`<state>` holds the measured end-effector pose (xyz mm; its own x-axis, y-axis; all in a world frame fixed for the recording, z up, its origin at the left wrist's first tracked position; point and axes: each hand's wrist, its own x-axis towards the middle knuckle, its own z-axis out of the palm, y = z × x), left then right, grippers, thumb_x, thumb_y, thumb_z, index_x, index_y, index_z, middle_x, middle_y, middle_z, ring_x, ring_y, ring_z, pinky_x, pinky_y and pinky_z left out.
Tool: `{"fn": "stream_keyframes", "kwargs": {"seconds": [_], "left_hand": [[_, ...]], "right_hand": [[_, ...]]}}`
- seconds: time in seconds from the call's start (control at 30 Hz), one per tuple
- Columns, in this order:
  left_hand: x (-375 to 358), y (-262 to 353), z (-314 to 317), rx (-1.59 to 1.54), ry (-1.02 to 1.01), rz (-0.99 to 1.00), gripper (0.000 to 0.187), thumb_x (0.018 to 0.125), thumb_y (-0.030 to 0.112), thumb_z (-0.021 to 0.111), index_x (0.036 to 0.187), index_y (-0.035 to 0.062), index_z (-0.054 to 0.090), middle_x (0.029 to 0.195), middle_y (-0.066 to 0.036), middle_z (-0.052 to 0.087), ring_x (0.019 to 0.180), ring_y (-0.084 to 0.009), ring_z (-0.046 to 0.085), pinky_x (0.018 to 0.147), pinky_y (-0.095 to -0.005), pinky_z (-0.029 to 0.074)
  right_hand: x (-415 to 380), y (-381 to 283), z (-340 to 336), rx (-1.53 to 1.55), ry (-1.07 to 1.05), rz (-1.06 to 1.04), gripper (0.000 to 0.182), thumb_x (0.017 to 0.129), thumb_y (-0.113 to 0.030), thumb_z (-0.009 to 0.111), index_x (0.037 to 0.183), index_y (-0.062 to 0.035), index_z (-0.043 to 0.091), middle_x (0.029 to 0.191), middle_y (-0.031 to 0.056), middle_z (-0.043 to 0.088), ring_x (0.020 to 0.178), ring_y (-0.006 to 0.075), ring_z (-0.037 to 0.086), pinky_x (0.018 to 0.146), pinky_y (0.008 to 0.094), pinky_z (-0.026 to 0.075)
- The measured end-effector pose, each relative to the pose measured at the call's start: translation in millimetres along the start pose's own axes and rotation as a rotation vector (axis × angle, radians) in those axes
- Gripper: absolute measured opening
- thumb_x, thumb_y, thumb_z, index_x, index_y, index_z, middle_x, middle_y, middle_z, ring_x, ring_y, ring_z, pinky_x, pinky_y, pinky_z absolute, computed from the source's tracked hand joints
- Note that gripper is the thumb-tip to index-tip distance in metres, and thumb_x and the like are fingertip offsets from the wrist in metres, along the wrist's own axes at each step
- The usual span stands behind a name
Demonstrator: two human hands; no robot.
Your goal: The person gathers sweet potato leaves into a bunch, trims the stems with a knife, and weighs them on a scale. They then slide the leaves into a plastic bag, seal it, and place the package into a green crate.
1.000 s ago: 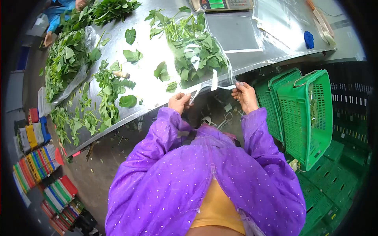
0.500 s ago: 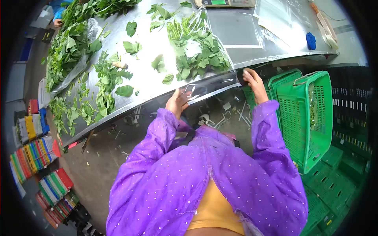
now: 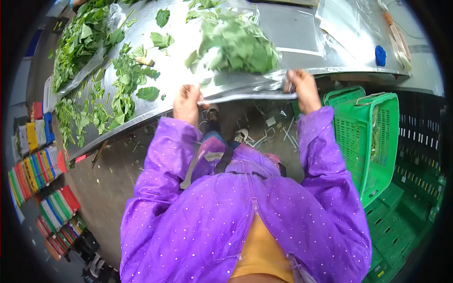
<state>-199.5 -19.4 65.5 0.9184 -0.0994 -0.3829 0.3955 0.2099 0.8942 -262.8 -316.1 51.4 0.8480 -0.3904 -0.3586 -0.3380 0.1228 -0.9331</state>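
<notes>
A clear plastic bag (image 3: 250, 88) full of leafy greens (image 3: 238, 47) lies at the near edge of the metal table, blurred by motion. Its flat end with a white strip hangs past the edge toward me. My left hand (image 3: 187, 104) is closed on the left corner of that end, and my right hand (image 3: 304, 90) pinches the right corner. The strip is stretched between them. Loose leaves (image 3: 148, 93) and stems lie to the left of the bag.
A big heap of greens (image 3: 87, 47) covers the table's left side. Clear plastic sheets (image 3: 347, 21) and a blue bundle (image 3: 380, 55) are at the right. Green crates (image 3: 349, 146) stand on my right, and colourful stacked crates (image 3: 42, 177) on the left. Scraps litter the floor.
Both hands have closed on the bag's end corners; the left hand moved left and up. The bag's near end is lifted and pulled taut, and the greens have shifted away from me.
</notes>
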Motion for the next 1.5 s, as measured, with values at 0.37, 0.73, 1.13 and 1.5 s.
{"fn": "stream_keyframes", "kwargs": {"seconds": [0.37, 0.73, 1.13, 1.5], "left_hand": [[-20, -101, -30, -0.168, -0.068, -0.334, 0.025, 0.084, 0.025, 0.061, 0.098, 0.0046, 0.056, 0.083, -0.005, 0.061, 0.071, -0.0119, 0.057, 0.063, -0.0245, 0.044], [-32, -108, -41, 0.008, -0.081, -0.283, 0.015, 0.082, 0.017, 0.063, 0.085, 0.0029, 0.06, 0.076, -0.004, 0.063, 0.059, -0.0074, 0.051, 0.056, -0.0206, 0.04], [-28, -114, -41, 0.067, -0.074, -0.193, 0.014, 0.084, 0.014, 0.06, 0.079, 0.0017, 0.057, 0.068, -0.004, 0.06, 0.058, -0.0089, 0.052, 0.057, -0.0223, 0.043], [-23, -109, -63, 0.151, -0.064, -0.193, 0.02, 0.082, 0.021, 0.063, 0.091, 0.0038, 0.057, 0.083, -0.007, 0.064, 0.068, -0.0102, 0.057, 0.066, -0.0236, 0.046]], "right_hand": [[-20, 52, -10, -0.108, 0.002, 0.078, 0.02, 0.088, -0.017, 0.051, 0.08, 0.0001, 0.058, 0.065, 0.0049, 0.057, 0.055, 0.0117, 0.053, 0.052, 0.024, 0.042], [-54, -4, 42, -0.77, 0.079, -0.717, 0.018, 0.072, -0.008, 0.063, 0.088, -0.0012, 0.056, 0.081, 0.0146, 0.056, 0.071, 0.0307, 0.056, 0.064, 0.0383, 0.044], [-71, 49, 138, -1.003, -0.792, -0.653, 0.012, 0.073, -0.011, 0.058, 0.08, -0.0035, 0.051, 0.076, 0.0138, 0.053, 0.074, 0.0328, 0.052, 0.068, 0.041, 0.04], [-126, 97, 2, -0.438, -0.591, 0.254, 0.021, 0.088, -0.012, 0.048, 0.103, -0.0006, 0.056, 0.078, 0.0112, 0.063, 0.059, 0.0205, 0.06, 0.057, 0.029, 0.048]]}}
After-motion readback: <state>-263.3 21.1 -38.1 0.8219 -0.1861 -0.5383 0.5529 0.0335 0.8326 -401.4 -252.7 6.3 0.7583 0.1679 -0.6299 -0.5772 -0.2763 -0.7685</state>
